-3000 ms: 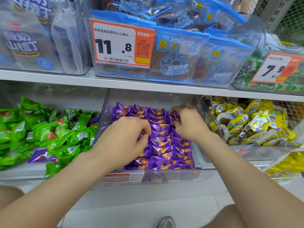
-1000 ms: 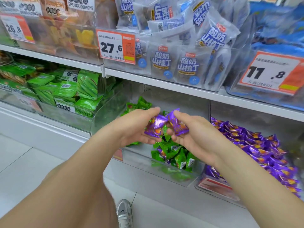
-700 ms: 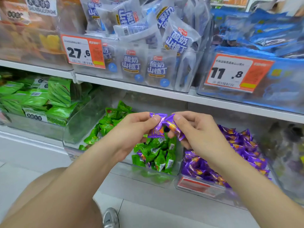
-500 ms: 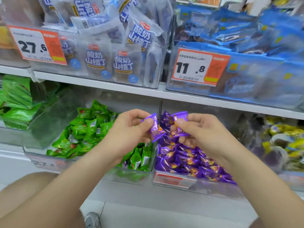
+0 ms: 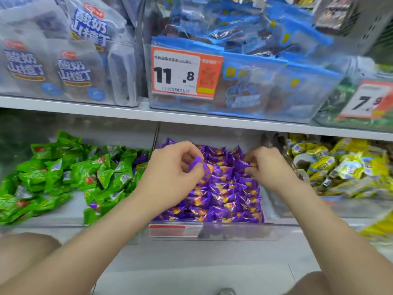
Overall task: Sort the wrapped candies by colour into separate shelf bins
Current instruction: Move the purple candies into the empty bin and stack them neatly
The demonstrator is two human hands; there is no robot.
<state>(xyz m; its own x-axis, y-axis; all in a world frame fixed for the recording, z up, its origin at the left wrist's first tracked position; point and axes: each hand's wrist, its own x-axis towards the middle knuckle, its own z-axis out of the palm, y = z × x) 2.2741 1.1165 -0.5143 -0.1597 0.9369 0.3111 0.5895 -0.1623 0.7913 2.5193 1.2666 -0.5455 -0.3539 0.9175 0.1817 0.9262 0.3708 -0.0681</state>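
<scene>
Both hands are over the clear middle bin point(image 5: 212, 229) full of purple candies point(image 5: 225, 196). My left hand point(image 5: 170, 173) pinches a purple candy point(image 5: 196, 165) between thumb and fingers above the bin's left half. My right hand point(image 5: 268, 167) presses its fingertips onto a purple candy point(image 5: 247, 165) lying among the pile at the back right of the bin. To the left lie green candies point(image 5: 53, 175) with a stray purple candy point(image 5: 94, 206) among them. Yellow candies point(image 5: 340, 167) fill the right bin.
The upper shelf point(image 5: 191, 116) overhangs the bins and carries clear bins of white bags point(image 5: 63, 60) and blue bags point(image 5: 265, 67), with price tags 11.8 point(image 5: 176, 73) and 7.9 point(image 5: 368, 101). My knees and the pale floor point(image 5: 202, 267) lie below.
The view swung right from the green bin to the purple bin. Both hands carried purple candies across and lowered into the purple bin; the right hand now rests on the pile.
</scene>
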